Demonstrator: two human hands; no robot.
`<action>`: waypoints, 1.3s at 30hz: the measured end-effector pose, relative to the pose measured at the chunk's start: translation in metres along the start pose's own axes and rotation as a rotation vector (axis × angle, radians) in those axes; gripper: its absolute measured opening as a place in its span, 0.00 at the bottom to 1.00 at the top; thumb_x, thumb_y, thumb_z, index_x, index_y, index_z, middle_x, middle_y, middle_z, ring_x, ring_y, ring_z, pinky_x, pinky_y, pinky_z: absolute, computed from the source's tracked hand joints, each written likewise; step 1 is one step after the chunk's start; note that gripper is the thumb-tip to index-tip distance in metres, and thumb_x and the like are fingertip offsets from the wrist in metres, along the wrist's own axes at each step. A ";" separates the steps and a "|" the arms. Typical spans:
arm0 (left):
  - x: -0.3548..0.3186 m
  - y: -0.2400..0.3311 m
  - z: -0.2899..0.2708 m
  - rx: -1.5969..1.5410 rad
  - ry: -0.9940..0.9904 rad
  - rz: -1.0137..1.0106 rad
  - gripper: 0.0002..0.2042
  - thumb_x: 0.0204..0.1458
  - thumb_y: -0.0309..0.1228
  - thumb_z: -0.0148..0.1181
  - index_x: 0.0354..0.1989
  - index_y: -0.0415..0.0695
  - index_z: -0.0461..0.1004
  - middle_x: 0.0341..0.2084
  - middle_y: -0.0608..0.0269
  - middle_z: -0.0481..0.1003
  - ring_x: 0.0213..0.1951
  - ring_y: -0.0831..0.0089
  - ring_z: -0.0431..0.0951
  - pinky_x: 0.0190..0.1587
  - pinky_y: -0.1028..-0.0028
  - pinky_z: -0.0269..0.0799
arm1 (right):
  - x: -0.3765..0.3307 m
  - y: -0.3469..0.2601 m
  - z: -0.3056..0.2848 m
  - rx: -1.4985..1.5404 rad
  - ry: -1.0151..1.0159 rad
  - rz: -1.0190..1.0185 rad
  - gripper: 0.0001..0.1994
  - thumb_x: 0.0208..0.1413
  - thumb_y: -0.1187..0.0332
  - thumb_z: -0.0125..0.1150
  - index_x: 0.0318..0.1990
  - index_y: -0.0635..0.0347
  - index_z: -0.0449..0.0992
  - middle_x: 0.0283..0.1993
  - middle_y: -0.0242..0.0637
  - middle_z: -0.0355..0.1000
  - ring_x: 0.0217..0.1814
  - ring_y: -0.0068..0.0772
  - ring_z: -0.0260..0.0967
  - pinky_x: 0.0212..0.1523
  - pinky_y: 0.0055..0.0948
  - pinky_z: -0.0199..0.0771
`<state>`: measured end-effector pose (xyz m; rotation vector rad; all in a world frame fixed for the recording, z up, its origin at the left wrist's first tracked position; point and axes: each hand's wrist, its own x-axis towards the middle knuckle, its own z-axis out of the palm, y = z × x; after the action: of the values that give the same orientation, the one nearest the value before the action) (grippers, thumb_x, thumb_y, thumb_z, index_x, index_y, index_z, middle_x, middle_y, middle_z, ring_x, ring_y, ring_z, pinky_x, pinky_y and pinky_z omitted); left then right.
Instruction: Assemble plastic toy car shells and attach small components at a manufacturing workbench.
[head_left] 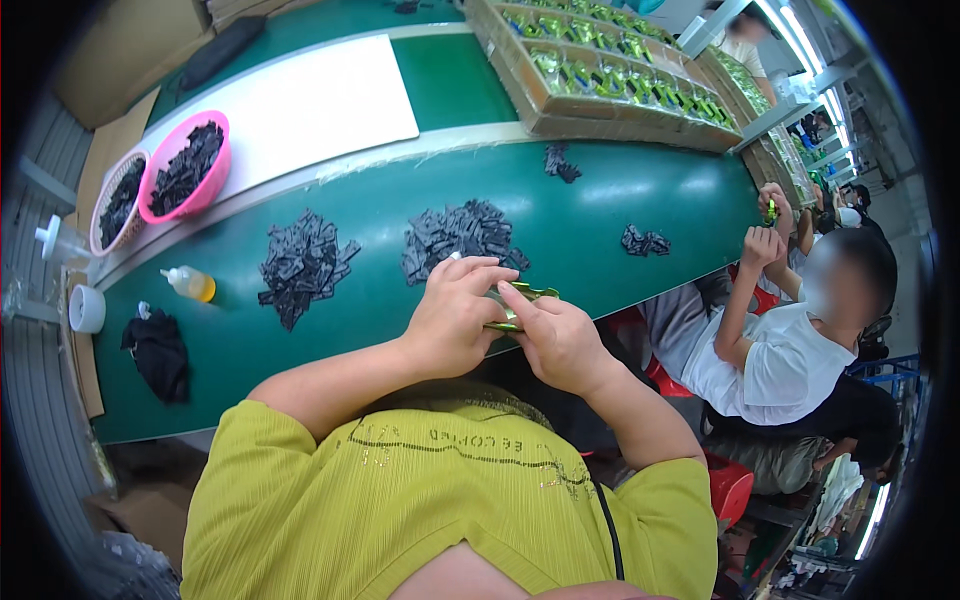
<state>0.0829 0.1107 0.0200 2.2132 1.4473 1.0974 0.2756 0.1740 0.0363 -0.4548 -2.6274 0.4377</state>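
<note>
The left hand (455,315) and right hand (562,340) both grasp the shiny green piece (503,326) by the near edge of the table (372,210) (a pile of black pieces (462,236) lies just beyond), so one should steady it while the other works gently

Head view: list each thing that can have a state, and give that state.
Left hand: closed on the green piece
Right hand: closed on the green piece
Green piece: held, partly hidden
Bottle: holding yellow liquid
Pink basket: filled with black pieces
Box: open, holding green items
Cloth: crumpled
</note>
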 end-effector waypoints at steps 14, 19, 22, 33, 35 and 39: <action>0.072 -0.059 -0.066 -0.297 0.024 0.012 0.15 0.34 0.32 0.74 0.27 0.40 0.74 0.42 0.54 0.75 0.53 0.56 0.71 0.55 0.61 0.66 | 0.102 0.034 -0.055 0.155 0.066 0.005 0.31 0.46 0.78 0.65 0.61 0.57 0.67 0.26 0.36 0.69 0.26 0.32 0.66 0.31 0.27 0.68; 0.086 -0.080 -0.088 -0.745 0.117 -0.261 0.17 0.45 0.22 0.68 0.45 0.37 0.74 0.36 0.63 0.76 0.38 0.74 0.77 0.41 0.77 0.74 | 0.120 0.052 -0.050 0.788 0.180 0.396 0.23 0.53 0.76 0.63 0.58 0.59 0.69 0.26 0.25 0.67 0.28 0.14 0.64 0.29 0.18 0.67; 0.087 -0.087 -0.089 -0.913 0.130 -0.339 0.15 0.50 0.23 0.64 0.47 0.37 0.73 0.30 0.62 0.76 0.33 0.75 0.77 0.39 0.78 0.74 | 0.134 0.059 -0.043 0.674 0.091 0.423 0.17 0.53 0.74 0.65 0.52 0.62 0.74 0.27 0.28 0.70 0.29 0.15 0.67 0.30 0.19 0.68; 0.085 -0.122 -0.064 -1.569 0.071 -0.668 0.09 0.56 0.27 0.58 0.40 0.34 0.75 0.23 0.61 0.75 0.28 0.74 0.78 0.37 0.70 0.79 | 0.161 0.102 -0.006 0.794 0.170 0.382 0.05 0.52 0.76 0.67 0.35 0.66 0.78 0.31 0.30 0.77 0.32 0.15 0.71 0.32 0.16 0.70; 0.084 -0.134 -0.060 -1.568 0.051 -0.669 0.09 0.56 0.27 0.58 0.39 0.33 0.76 0.23 0.61 0.75 0.29 0.74 0.78 0.37 0.69 0.79 | 0.159 0.108 0.006 0.912 0.191 0.412 0.05 0.52 0.76 0.66 0.35 0.66 0.78 0.31 0.30 0.77 0.32 0.16 0.71 0.32 0.17 0.70; 0.084 -0.149 -0.052 -1.622 0.145 -0.616 0.08 0.54 0.24 0.58 0.38 0.31 0.75 0.23 0.59 0.75 0.25 0.75 0.76 0.32 0.70 0.77 | 0.154 0.114 0.029 1.029 0.241 0.414 0.06 0.54 0.77 0.64 0.39 0.66 0.78 0.34 0.31 0.76 0.35 0.16 0.71 0.36 0.17 0.70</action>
<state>-0.0351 0.2436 0.0035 0.5221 0.5960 1.3611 0.1585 0.3280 0.0249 -0.6149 -1.7324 1.6121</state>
